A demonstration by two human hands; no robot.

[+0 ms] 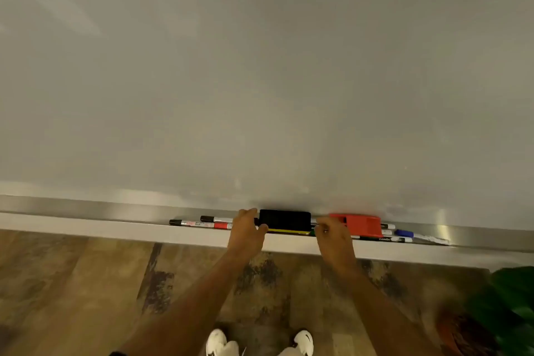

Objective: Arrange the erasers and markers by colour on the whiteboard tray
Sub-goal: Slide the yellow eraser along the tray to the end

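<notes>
So you're standing right up against the whiteboard (260, 66), looking down at the tray (86, 211) that runs along its bottom edge. Your left hand (245, 233) is curled around the left end of the black eraser (284, 220), thumb on the front edge and fingers over the back, so it looks like it's gripping that eraser. Your right hand (332, 235) is down at the eraser's right end, fingers bent onto the tray, but I can't tell whether it's actually pinching anything or just resting there; the fingertips are hidden.

The black eraser sits about mid-tray, with a yellow strip along its bottom front. Just to its right, past your right hand, is the red eraser (359, 224), lying on top of a few markers. A blue-capped marker (404, 233) pokes out to the right of it, and a dark-barrelled marker with white lettering (381, 239) lies along the front lip.

Left of your left hand there are two more markers with black end caps (202, 223), lying side by side, one with a red section next to your wrist.

Below the tray it's wood floor (86, 283), your white shoes (219, 341), and something green and blurry at bottom right.
</notes>
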